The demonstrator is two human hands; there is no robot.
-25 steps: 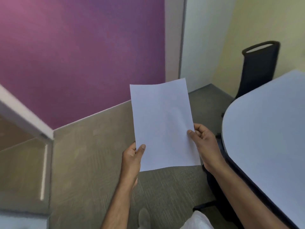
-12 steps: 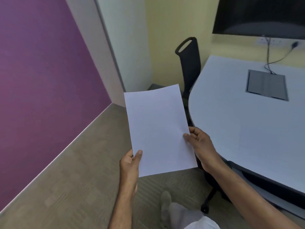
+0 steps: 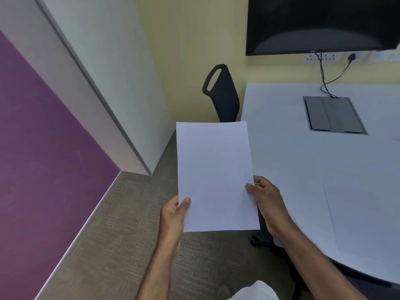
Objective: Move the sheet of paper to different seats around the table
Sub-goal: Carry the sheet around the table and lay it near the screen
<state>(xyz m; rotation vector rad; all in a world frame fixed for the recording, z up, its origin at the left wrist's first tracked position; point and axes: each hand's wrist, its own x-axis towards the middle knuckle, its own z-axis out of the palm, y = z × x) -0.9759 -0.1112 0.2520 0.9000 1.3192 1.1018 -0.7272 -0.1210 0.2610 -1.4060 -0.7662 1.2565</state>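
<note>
Paper (image 3: 214,174) is held in the air in front of me, portrait, over the carpet (image 3: 112,245) and just beside the left edge of the table (image 3: 287,152). It touches nothing but my hands. Its top edge overlaps the lower part of the chair (image 3: 223,94) in the view.

Grip state:
- Left hand (image 3: 173,215): closed on the lower left edge, thumb on the upper face, fingers hidden behind the sheet.
- Right hand (image 3: 266,198): closed on the right edge somewhat higher up, thumb tip on the upper face, fingers curled behind.

Handling, as I judge it: the sheet is very light and thin, with almost no stiffness of its own. It looks flat now because two opposite edges are supported. Held by one corner it would likely droop or flap, and a hard pinch would crease it. The surface is smooth, so a light pinch should be enough. I recommend keeping hold at the two long edges near the lower half, as at present, and releasing only once the sheet lies flat on the table.

Surroundings: the table is white with a rounded edge and a grey cable box (image 3: 334,114) set into the top. A cable (image 3: 326,83) runs from the box toward wall sockets under a dark screen (image 3: 320,22). A second sheet (image 3: 368,217) appears to lie on the table at right. The chair stands at the far left corner of the table, the nearest seat position I can identify.
</note>
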